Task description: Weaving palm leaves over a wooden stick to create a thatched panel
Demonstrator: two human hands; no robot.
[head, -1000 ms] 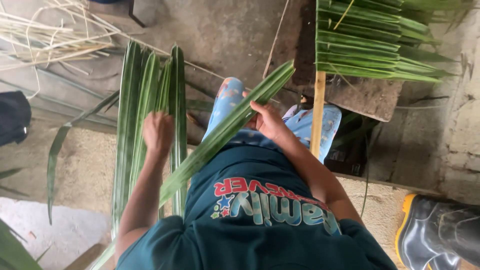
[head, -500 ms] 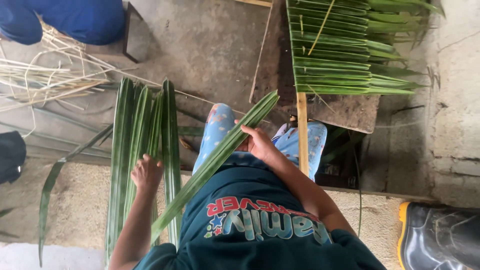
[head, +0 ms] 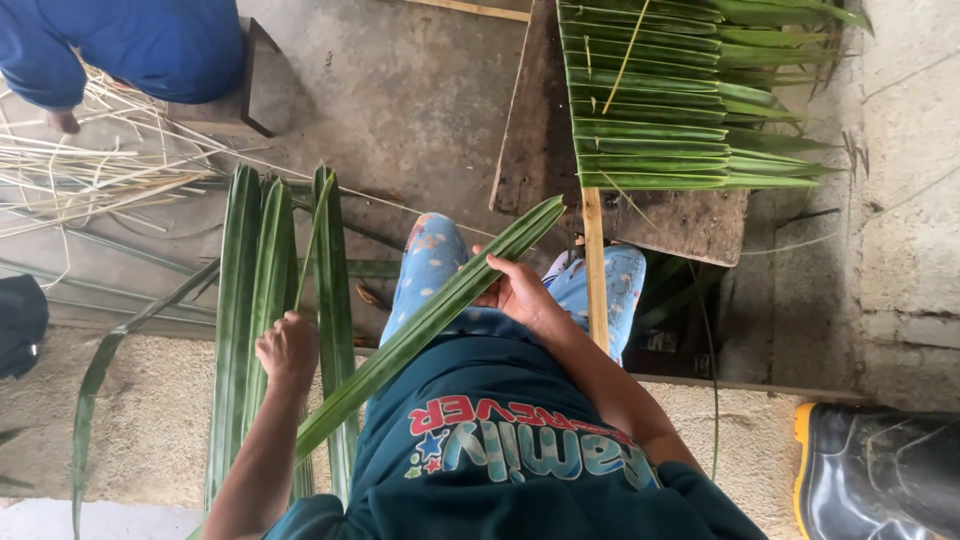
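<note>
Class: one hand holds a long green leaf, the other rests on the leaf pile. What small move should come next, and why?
Probably bring the long folded green palm leaf, gripped in the right hand, forward onto the row of laid leaves on the wooden slat; the left hand already rests on the loose leaf pile.

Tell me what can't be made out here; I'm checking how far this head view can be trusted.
- Left hand grip: the fingers curl away into the upright leaves, so which leaf it grips is unclear.
- Folded leaf: its lower end is hidden behind the left arm.
- Wooden strip: its bottom end is hidden behind the right arm.
- Boot: cut off by the frame edge.
- Person in blue: cut off by the top edge.
</note>
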